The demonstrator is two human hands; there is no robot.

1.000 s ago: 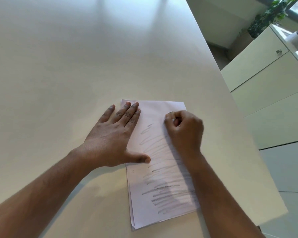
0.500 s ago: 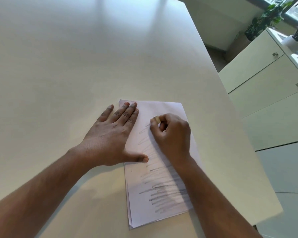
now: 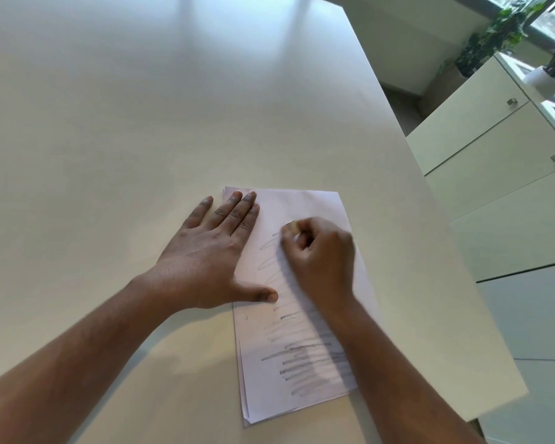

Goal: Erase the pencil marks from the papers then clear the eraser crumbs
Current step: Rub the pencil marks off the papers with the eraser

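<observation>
Blurring right hand (image 3: 322, 257) hiding eraser (image 3: 291, 224)

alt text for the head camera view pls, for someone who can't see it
A person's right hand rubs a small eraser over pencil scribbles on a stack of papers, while the left hand lies flat, pinning the stack's left edge to a pale table. Pale cabinets stand to the right.

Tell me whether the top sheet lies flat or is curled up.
Flat. The top sheet lies spread on the stack on the table, with the left hand pressing its left edge and no corner visibly lifted.
</observation>
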